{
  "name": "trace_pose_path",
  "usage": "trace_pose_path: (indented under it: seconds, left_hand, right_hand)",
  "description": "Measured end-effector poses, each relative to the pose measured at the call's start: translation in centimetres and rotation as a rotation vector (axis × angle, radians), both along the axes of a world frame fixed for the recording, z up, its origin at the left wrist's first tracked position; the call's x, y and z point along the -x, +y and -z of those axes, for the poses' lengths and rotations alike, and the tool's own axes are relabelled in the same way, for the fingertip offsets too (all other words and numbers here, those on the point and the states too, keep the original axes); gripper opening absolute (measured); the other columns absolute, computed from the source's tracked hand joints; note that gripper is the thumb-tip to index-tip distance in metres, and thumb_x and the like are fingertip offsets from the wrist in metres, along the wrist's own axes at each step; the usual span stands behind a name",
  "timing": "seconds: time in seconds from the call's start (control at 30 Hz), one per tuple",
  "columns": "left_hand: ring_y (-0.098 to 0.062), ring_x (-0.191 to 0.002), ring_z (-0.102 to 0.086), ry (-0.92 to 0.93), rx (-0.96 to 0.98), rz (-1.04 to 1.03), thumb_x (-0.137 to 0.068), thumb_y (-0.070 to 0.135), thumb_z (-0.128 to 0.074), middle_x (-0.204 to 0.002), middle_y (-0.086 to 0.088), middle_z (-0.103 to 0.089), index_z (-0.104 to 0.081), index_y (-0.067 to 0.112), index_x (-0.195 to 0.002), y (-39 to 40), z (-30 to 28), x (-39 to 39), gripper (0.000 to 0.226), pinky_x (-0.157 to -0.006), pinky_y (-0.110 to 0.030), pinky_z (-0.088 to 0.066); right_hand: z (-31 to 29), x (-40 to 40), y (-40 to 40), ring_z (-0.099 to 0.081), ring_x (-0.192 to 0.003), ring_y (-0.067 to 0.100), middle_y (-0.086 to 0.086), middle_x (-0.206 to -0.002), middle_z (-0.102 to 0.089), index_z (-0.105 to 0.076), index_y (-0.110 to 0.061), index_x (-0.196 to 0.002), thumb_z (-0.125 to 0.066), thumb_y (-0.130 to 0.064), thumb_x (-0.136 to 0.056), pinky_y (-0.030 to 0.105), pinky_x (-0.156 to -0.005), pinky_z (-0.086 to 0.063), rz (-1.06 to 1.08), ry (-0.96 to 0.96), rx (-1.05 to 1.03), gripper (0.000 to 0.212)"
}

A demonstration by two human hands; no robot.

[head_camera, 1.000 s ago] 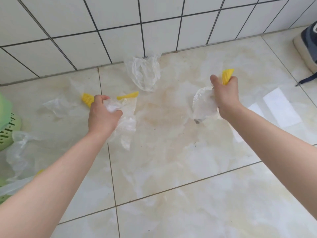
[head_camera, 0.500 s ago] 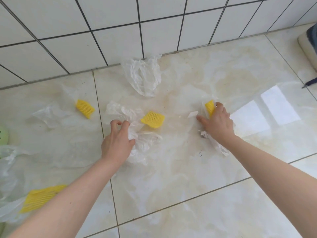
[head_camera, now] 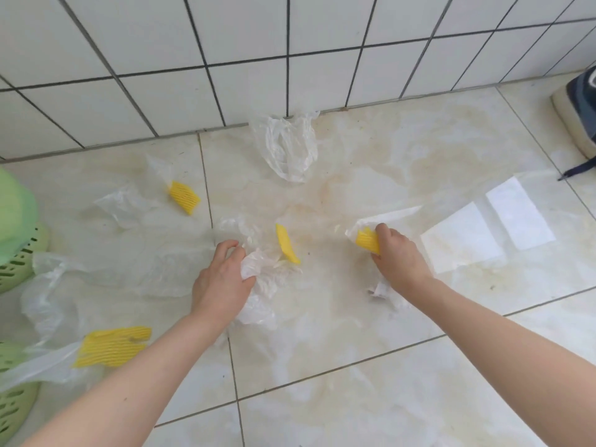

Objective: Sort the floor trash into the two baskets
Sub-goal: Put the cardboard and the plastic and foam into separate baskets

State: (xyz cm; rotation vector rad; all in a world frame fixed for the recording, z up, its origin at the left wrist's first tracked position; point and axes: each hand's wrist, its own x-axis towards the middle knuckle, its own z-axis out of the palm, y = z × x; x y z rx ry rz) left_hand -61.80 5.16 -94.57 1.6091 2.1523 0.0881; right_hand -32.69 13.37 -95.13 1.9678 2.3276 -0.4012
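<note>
- Nearest, at the floor's point(head_camera: 322, 398) left edge: noted the nearer green basket point(head_camera: 13, 414), with a large yellow net point(head_camera: 113, 346) lying on a clear bag point(head_camera: 42, 362) just beside it; judged these an easy later pick.
- A little farther along that edge: noted the farther green basket point(head_camera: 19, 266), partly cut off from view.
- Mid-floor, left of centre: gripped a crumpled bag point(head_camera: 261, 285) with the left hand point(head_camera: 222, 279), fingers curled round its bunched top, palm down, forearm reaching in low from the near edge.
- Judged best to gather that film fully into the fist before lifting, lest loose tails drag along the small yellow net point(head_camera: 287, 245) standing on edge at its far side.
- Mid-floor, right of centre: held a yellow net piece point(head_camera: 367, 241) together with white film point(head_camera: 383, 217) in the right hand point(head_camera: 398, 256), fingers closed round both, wrist bent down.
- Judged wise to part net from film before dropping, one kind per basket; could not tell which basket takes which.
- Farthest, toward the wall edge: left untouched a far yellow net point(head_camera: 183, 196) on thin film at the left, and an open bag point(head_camera: 287, 150) against the wall's foot.
</note>
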Motion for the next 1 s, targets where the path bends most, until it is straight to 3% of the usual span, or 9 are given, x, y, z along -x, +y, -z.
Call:
trace_pose_path:
  seconds: [0.13, 0.3, 0.53, 0.67, 0.77, 0.87, 0.93, 1.0]
  left_hand:
    - [-0.031, -0.109, -0.059, -0.02, -0.031, -0.033, -0.083, 0.027, -0.059, -0.151, 0.012, -0.026, -0.05, 0.017, -0.114, -2.4, -2.3, 2.4, 0.034, -0.083, -0.038, -0.048]
    - [-0.024, -0.117, -0.054, -0.066, -0.13, -0.143, -0.083, 0.022, -0.06, -0.147, 0.012, -0.037, -0.052, 0.013, -0.118, -5.9, -5.5, 5.6, 0.037, -0.089, -0.035, -0.045]
    - [-0.018, -0.123, -0.047, -0.163, -0.299, -0.387, -0.081, 0.018, -0.062, -0.142, 0.007, -0.043, -0.05, 0.013, -0.131, -10.3, -9.2, 9.8, 0.051, -0.096, -0.028, -0.035]
    - [-0.025, -0.097, -0.055, -0.23, -0.38, -0.519, -0.077, 0.018, -0.064, -0.106, 0.0, -0.058, -0.059, 0.01, -0.101, -12.2, -11.2, 11.8, 0.025, -0.079, -0.03, -0.04]
    - [-0.027, -0.087, -0.059, -0.317, -0.406, -0.62, -0.077, 0.024, -0.066, -0.087, -0.002, -0.066, -0.06, 0.014, -0.088, -13.3, -12.9, 13.4, 0.016, -0.079, -0.041, -0.05]
    - [-0.019, -0.088, -0.066, -0.476, -0.486, -0.695, -0.078, 0.025, -0.069, -0.091, 0.007, -0.07, -0.064, 0.026, -0.092, -14.1, -14.8, 14.5, 0.015, -0.081, -0.036, -0.053]
    - [-0.016, -0.095, -0.066, -0.52, -0.514, -0.724, -0.079, 0.028, -0.069, -0.098, 0.008, -0.07, -0.064, 0.023, -0.1, -14.3, -16.0, 15.0, 0.022, -0.086, -0.034, -0.051]
    - [-0.015, -0.092, -0.065, -0.539, -0.555, -0.715, -0.082, 0.022, -0.067, -0.093, 0.01, -0.069, -0.064, 0.022, -0.098, -14.4, -17.4, 15.5, 0.016, -0.083, -0.031, -0.049]
  right_hand:
    - [-2.4, 3.5, -1.7, -0.056, -0.062, 0.042, 0.019, -0.086, -0.056, -0.051, 0.001, -0.105, -0.061, -0.006, -0.083, 0.035, -0.05, -0.034, -0.166, 0.026, -0.117, 0.025]
    - [-6.1, 9.5, -3.0, -0.049, -0.041, 0.038, 0.015, -0.066, -0.053, -0.054, 0.001, -0.087, -0.076, 0.001, -0.066, 0.027, -0.041, -0.026, -0.346, 0.098, -0.247, 0.03]
    - [-10.9, 18.1, -5.4, -0.048, -0.055, 0.037, 0.013, -0.071, -0.05, -0.048, -0.002, -0.085, -0.066, -0.002, -0.074, 0.035, -0.048, -0.035, -0.452, 0.333, -0.264, 0.022]
    - [-12.8, 22.2, -7.1, -0.039, -0.061, 0.029, 0.007, -0.072, -0.046, -0.049, -0.001, -0.086, -0.062, -0.003, -0.077, 0.031, -0.053, -0.026, -0.465, 0.434, -0.215, 0.016]
    - [-13.6, 24.7, -7.9, -0.039, -0.065, 0.028, 0.004, -0.074, -0.045, -0.047, -0.006, -0.089, -0.061, -0.006, -0.08, 0.032, -0.053, -0.025, -0.482, 0.481, -0.16, 0.017]
    - [-14.7, 26.2, -8.4, -0.04, -0.065, 0.025, -0.002, -0.068, -0.041, -0.04, -0.012, -0.086, -0.059, -0.009, -0.083, 0.027, -0.048, -0.027, -0.48, 0.517, -0.125, 0.02]
    - [-15.7, 26.6, -8.8, -0.039, -0.06, 0.02, -0.008, -0.066, -0.039, -0.039, -0.013, -0.085, -0.059, -0.01, -0.083, 0.021, -0.048, -0.027, -0.466, 0.555, -0.118, 0.02]
    - [-16.9, 27.0, -9.1, -0.038, -0.057, 0.009, -0.01, -0.065, -0.038, -0.038, -0.015, -0.084, -0.06, -0.011, -0.083, 0.023, -0.048, -0.028, -0.445, 0.589, -0.121, 0.022]
